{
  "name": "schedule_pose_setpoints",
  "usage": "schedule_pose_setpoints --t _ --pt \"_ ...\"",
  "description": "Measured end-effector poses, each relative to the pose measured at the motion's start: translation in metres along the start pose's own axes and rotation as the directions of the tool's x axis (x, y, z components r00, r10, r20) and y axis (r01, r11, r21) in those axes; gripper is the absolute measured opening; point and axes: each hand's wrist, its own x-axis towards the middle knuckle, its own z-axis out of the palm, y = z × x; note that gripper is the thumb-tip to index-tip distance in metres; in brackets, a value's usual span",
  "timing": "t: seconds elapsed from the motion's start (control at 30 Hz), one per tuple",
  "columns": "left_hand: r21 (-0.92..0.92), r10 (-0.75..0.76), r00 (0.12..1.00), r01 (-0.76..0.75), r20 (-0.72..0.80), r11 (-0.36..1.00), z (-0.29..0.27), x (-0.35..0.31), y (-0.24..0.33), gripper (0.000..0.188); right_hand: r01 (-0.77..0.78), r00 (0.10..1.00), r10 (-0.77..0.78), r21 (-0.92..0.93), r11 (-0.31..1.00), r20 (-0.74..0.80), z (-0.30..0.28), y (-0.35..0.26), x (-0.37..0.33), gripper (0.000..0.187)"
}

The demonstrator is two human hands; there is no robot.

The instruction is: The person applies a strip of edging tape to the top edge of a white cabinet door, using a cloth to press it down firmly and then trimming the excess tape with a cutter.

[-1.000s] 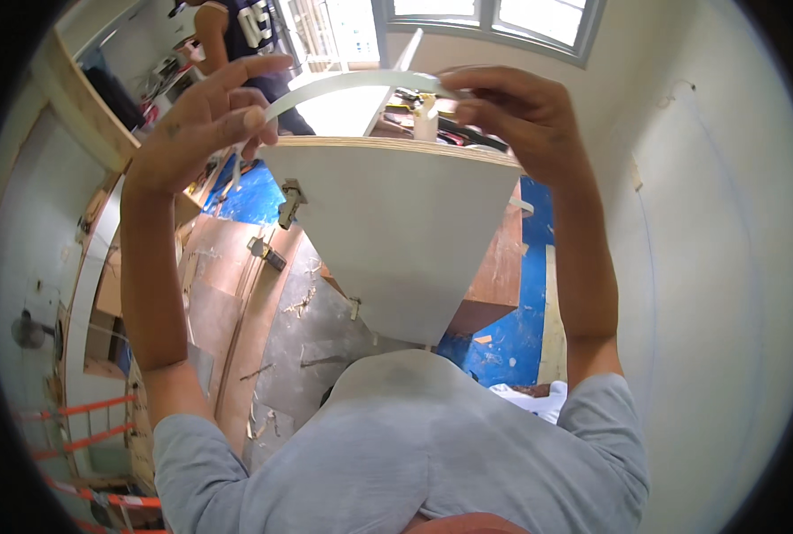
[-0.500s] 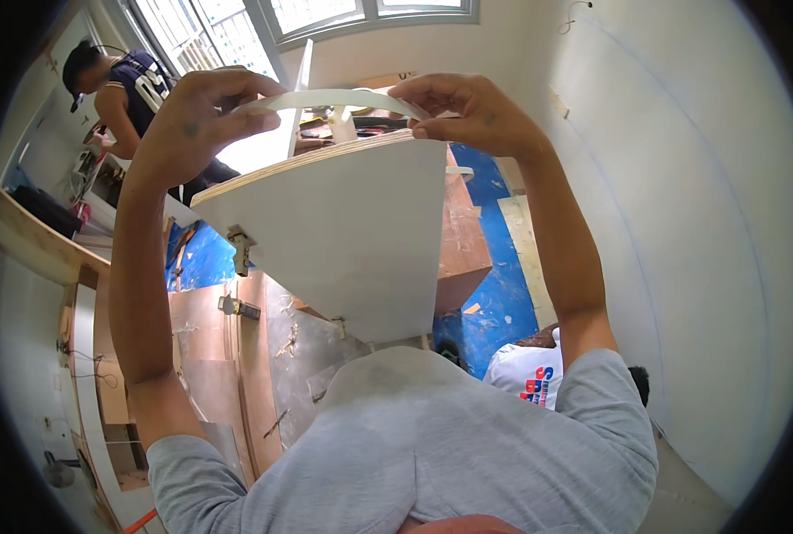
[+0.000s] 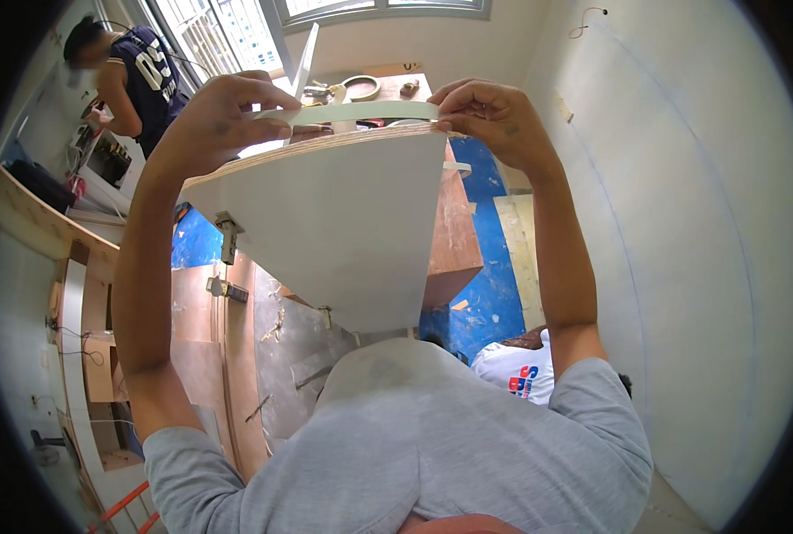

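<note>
A thin white edging strip [image 3: 370, 111] stretches between my two hands, just above the bare plywood edge of a white cabinet door panel [image 3: 334, 214]. My left hand [image 3: 227, 116] pinches its left part between thumb and fingers. At the other end, my right hand [image 3: 494, 120] grips the strip by the panel's right corner. The strip bows slightly; whether it touches the plywood edge I cannot tell. Metal hinges [image 3: 227, 238] are fixed along the panel's left side.
Behind the panel, a tape roll [image 3: 361, 87] and tools lie on a surface. A reddish-brown wooden box [image 3: 454, 240] stands on blue floor sheeting [image 3: 481, 294]. Another person [image 3: 138, 84] works at far left. A wall [image 3: 681, 222] rises on the right.
The strip was arched higher and is now flatter and closer to the panel's edge. My right hand has moved right, farther from my left. The view has shifted slightly.
</note>
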Motion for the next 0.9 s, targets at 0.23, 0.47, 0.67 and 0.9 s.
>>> schedule_pose_setpoints --t 0.23,0.47,0.67,0.9 --pt "0.027 0.0 1.0 0.0 -0.005 1.0 0.006 -0.001 0.001 0.031 0.032 0.997 -0.031 0.016 0.999 -0.07 0.005 0.002 -0.014 0.019" --pt "0.081 0.339 0.939 -0.335 -0.05 0.939 -0.002 0.027 0.035 0.026 0.057 0.994 -0.014 0.413 0.909 -0.106 -0.026 0.017 -0.034 0.018" --pt "0.198 0.536 0.843 -0.535 0.055 0.821 -0.012 0.071 0.081 0.027 -0.156 0.901 0.277 0.347 0.925 -0.333 -0.069 0.058 -0.076 0.017" --pt "0.054 0.342 0.938 -0.339 -0.057 0.939 -0.022 0.058 0.051 0.028 -0.54 0.751 0.19 -0.422 0.728 -0.632 -0.052 0.193 -0.167 0.012"
